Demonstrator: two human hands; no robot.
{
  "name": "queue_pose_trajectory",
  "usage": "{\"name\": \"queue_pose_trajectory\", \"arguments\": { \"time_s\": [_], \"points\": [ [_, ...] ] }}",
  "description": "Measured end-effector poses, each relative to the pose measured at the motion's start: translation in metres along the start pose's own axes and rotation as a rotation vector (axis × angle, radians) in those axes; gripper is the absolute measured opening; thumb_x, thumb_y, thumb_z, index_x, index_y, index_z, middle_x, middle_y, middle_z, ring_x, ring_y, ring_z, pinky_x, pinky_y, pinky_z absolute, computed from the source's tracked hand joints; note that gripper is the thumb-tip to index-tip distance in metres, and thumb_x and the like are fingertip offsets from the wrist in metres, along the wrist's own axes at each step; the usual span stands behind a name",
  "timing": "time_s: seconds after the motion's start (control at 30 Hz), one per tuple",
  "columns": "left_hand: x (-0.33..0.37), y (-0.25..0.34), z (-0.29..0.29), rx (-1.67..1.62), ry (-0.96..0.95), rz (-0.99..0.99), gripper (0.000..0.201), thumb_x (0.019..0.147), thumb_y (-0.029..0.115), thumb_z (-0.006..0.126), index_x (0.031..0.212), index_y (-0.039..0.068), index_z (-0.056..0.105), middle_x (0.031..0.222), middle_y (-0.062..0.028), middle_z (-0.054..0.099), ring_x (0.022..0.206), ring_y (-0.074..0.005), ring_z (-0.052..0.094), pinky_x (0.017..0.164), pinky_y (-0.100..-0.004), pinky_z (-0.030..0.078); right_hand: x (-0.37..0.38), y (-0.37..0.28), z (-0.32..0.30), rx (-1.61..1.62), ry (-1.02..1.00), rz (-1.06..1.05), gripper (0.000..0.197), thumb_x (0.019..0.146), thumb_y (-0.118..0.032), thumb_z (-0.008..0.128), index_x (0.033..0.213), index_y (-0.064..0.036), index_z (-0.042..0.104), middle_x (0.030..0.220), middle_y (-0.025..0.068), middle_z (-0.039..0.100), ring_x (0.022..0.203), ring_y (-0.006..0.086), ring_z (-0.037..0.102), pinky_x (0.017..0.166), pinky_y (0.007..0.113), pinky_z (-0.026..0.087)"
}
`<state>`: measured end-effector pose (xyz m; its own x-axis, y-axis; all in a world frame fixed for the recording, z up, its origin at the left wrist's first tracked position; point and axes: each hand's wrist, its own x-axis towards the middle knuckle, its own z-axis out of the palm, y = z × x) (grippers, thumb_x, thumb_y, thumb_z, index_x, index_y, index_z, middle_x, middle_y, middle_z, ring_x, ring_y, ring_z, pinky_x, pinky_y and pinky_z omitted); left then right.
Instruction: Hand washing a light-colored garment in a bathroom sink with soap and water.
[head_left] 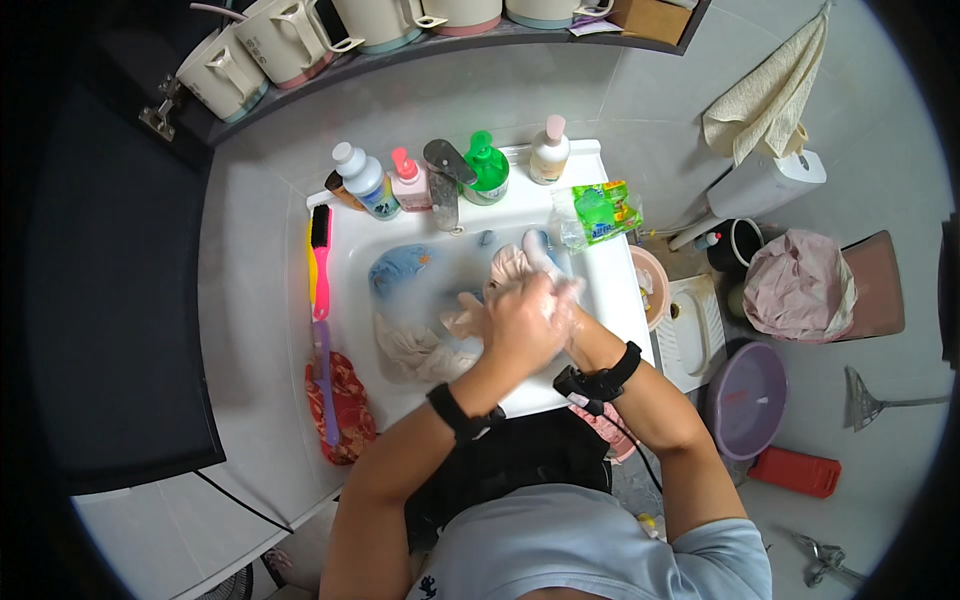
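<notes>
The white sink (622, 320) stands against a grey tiled wall (270, 215), with cloudy water in its bowl, a grey tap (445, 200) at its back edge and a shelf (480, 45) above. To the right are a hanging towel (770, 85), a squat toilet (695, 330), a bin bag (800, 285), a purple basin (750, 400) and a red box (795, 472). Counted, there are five mugs (285, 45) in view on the shelf, four bottles (486, 175) along the sink's back edge, one green packet (603, 212) on its right corner and two brushes, one pink (321, 265) and one purple (325, 380), at its left. A pale cloth (510, 263) is bunched in the hands over the bowl; more pale fabric (420, 350) and one blue cloth (398, 268) lie in the water. The left hand (525, 312) has a narrow grip, curled on the pale cloth. The right hand (570, 297) presses against it, partly hidden and blurred, so I cannot tell how its grip stands.
</notes>
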<state>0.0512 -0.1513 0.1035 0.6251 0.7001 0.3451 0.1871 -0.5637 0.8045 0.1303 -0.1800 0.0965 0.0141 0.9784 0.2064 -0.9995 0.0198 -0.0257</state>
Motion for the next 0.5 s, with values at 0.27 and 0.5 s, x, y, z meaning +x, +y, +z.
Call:
{"name": "queue_pose_trajectory", "arguments": {
  "time_s": [0.27,0.5],
  "points": [
    [0.002,-0.014,0.025,0.054,0.290,0.297,0.018,0.082,0.018,0.051,0.078,0.004,0.060,0.065,-0.0198,0.057,0.065,-0.0392,0.056,0.055,-0.0428,0.043,-0.018,-0.012,-0.080,-0.371,-0.150,-0.276,0.021,0.088,-0.019,0.041,0.100,-0.0056,0.052,0.097,0.0066,0.059,0.088,0.0167,0.057,0.075,0.031,0.049],
    [0.046,-0.093,-0.052,-0.164,-0.082,-0.430,0.032,0.081,0.034,0.057,0.076,0.003,0.057,0.056,-0.0103,0.055,0.050,-0.0272,0.052,0.051,-0.0398,0.040,-0.022,-0.045,0.025,-1.627,0.697,0.447,0.055,0.079,-0.045,0.058,0.103,0.0036,0.054,0.095,0.0061,0.059,0.085,0.0116,0.054,0.077,0.025,0.044]
  ]
}}
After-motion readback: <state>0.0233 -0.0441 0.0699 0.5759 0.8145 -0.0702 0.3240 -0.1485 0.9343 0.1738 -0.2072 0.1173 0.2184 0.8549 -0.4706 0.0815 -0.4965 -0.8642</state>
